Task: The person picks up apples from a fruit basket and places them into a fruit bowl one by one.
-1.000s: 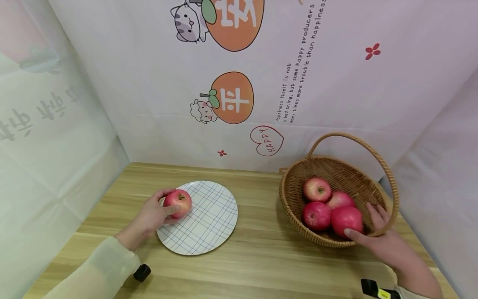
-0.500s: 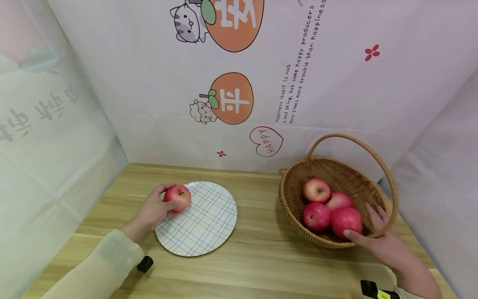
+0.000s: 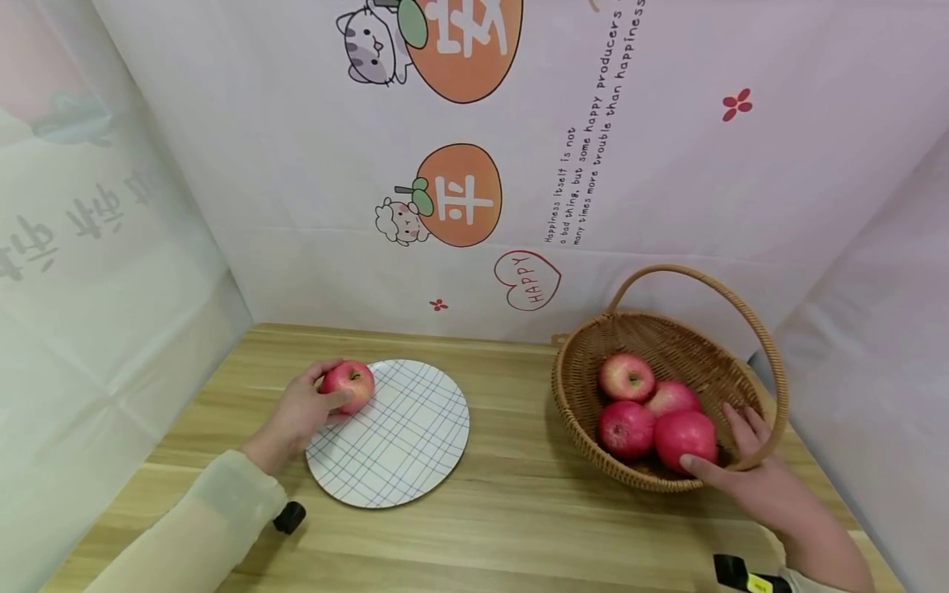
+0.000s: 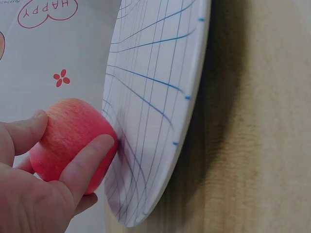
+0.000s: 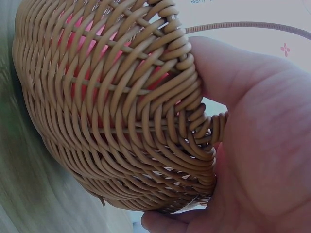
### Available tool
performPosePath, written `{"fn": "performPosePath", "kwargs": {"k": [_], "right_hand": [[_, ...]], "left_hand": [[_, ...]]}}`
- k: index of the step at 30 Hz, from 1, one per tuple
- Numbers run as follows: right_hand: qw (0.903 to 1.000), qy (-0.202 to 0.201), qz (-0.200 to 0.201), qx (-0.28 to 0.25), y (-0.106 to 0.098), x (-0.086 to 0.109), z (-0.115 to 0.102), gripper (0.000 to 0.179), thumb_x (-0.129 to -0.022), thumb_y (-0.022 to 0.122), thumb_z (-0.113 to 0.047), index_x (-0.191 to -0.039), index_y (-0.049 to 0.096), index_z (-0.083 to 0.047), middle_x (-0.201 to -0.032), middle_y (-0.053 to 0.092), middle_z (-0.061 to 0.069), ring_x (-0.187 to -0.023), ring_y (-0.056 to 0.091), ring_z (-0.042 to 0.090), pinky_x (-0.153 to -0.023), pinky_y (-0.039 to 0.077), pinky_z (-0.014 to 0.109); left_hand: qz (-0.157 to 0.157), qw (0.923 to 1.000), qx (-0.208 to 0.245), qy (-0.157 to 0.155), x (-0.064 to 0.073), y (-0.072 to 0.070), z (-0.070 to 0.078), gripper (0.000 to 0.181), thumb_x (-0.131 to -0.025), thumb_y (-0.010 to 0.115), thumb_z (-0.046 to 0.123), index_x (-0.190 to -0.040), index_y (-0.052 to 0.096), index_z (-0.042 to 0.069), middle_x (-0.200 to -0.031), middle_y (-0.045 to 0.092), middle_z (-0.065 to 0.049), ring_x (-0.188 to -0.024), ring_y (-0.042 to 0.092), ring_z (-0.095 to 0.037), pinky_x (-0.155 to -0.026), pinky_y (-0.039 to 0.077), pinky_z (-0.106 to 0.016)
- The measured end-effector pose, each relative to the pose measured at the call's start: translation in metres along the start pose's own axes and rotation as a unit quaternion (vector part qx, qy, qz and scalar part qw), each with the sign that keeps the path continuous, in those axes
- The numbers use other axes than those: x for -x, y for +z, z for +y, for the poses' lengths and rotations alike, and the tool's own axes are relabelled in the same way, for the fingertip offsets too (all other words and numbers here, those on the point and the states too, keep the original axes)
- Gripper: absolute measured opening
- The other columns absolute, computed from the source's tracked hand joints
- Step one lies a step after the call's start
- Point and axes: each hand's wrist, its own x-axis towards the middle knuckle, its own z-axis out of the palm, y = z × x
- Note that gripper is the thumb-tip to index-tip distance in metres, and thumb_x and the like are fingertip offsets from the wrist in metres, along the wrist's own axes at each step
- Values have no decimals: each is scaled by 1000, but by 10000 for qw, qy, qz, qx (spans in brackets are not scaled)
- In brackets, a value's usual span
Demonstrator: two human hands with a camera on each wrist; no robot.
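A red apple (image 3: 348,386) is gripped by my left hand (image 3: 302,410), thumb on one side and fingers on the other. It sits at the left edge of a round white plate (image 3: 408,441) with a blue line grid; in the left wrist view the apple (image 4: 73,141) is right beside the plate's surface (image 4: 150,87). My right hand (image 3: 759,473) holds the near right rim of a woven wicker basket (image 3: 578,436), astride the handle's base. Its thumb lies by a red fruit (image 3: 685,441), its fingers reaching inside; the basket's weave (image 5: 107,97) fills the right wrist view.
Several red fruits lie in the basket, including a paler apple (image 3: 626,377) and a darker one (image 3: 626,430). The tall basket handle (image 3: 767,338) arches over its right side. A printed white sheet (image 3: 311,272) stands behind the wooden table (image 3: 511,527).
My left hand, with the apple, has moved slightly away from me and leftward toward the plate's upper left edge. The right hand and basket have stayed in place.
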Motion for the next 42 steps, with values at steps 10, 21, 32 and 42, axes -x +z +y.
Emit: {"fn": "performPosePath", "kwargs": {"k": [10,21,32,42], "right_hand": [[10000,6,4,63,0,1,-1,109,-96,63,-47,-154,-16,2,-151,-30,35,-133,-16,65,-93,13,83],[9999,79,-44,91,-1,1,-2,109,-97,62,-48,-153,-16,3,-150,-30,36,-132,-16,66,-94,12,82],[9999,27,-27,129,-1,0,-3,110,-96,62,-48,-152,-16,5,-151,-30,36,-134,-18,63,-94,11,82],[9999,27,-32,103,-1,-1,-1,110,-96,63,-48,-153,-16,4,-150,-30,35,-133,-19,64,-94,11,82]], "left_hand": [[-83,9999,59,-32,2,-7,3,74,-95,60,-7,-158,24,5,-158,18,-28,-129,40,-48,-89,52,-49],[-183,9992,-367,34,6,-17,-1,76,-93,65,-5,-156,23,0,-156,22,-26,-131,37,-48,-86,53,-47],[-383,9982,-451,132,15,-24,6,81,-92,69,-2,-157,20,0,-159,12,-29,-140,23,-50,-90,51,-48],[-516,9972,-472,268,21,-32,14,87,-92,72,4,-158,16,0,-159,6,-30,-141,14,-53,-91,50,-52]]}}
